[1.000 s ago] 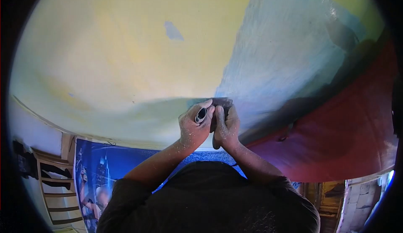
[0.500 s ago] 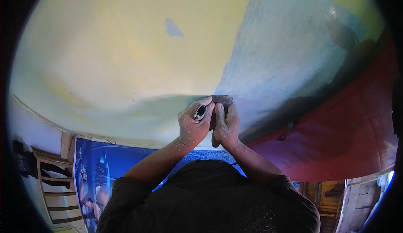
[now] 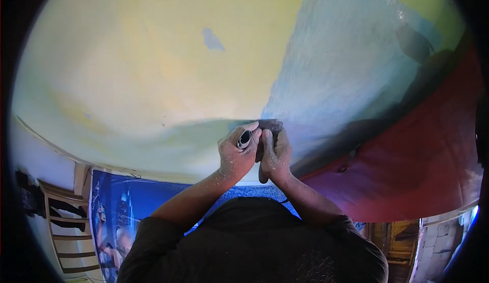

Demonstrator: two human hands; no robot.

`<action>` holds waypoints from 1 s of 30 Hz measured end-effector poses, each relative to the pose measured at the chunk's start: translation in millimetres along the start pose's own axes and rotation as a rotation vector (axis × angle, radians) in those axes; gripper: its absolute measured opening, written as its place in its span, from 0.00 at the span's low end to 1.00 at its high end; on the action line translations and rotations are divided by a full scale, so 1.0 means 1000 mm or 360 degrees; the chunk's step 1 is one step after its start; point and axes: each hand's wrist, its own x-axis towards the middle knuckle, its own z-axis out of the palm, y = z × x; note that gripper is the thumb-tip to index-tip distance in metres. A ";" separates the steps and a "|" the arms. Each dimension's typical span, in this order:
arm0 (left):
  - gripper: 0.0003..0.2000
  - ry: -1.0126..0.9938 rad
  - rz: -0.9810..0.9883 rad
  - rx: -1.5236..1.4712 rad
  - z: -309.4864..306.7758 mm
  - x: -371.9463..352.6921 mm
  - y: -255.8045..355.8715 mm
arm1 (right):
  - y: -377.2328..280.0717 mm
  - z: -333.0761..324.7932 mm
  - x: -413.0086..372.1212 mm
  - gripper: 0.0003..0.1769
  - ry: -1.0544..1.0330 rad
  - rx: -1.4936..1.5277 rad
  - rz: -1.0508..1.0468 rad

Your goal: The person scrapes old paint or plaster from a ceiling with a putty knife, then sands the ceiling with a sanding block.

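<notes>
At far left stands a wooden rack (image 3: 75, 236) with slats, and beside it hangs a blue picture (image 3: 113, 196); above them spreads a pale yellow painted surface (image 3: 147, 69), marked by a small bluish patch (image 3: 214, 39). The left hand (image 3: 232, 149), flecked with pale dust, has its fingers curled round a round-ended piece (image 3: 245, 139) with a pale rim and dark centre, their tips bunched close to the flat dark tool (image 3: 271, 126) in the middle. The right hand (image 3: 277, 154) closes its fingers about that tool, thumb laid along it, the handle's end showing below; whether the blade actually touches the surface is hard to tell. Its top edge sits where the yellow meets a blue-grey band (image 3: 338, 54), in the shadow of the hands. For good work here, I would judge, both wrists should stay firm and level so the blade bears evenly along its width, neither corner digging in, with light, short strokes following the colour boundary. Farther right, the band darkens towards a red surface (image 3: 407, 176), which is best left unscuffed by the right forearm.
</notes>
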 end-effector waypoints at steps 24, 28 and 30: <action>0.06 0.0058 -0.0001 0.0014 -0.001 0.004 0.014 | -0.013 0.001 -0.004 0.14 -0.0064 0.0096 -0.0036; 0.06 0.0048 -0.0053 -0.0012 0.003 0.000 0.003 | 0.003 -0.003 -0.002 0.14 -0.0038 0.0017 -0.0024; 0.06 0.0039 -0.0121 0.0001 0.003 -0.001 0.004 | 0.003 0.000 -0.003 0.14 -0.0029 -0.0022 -0.0028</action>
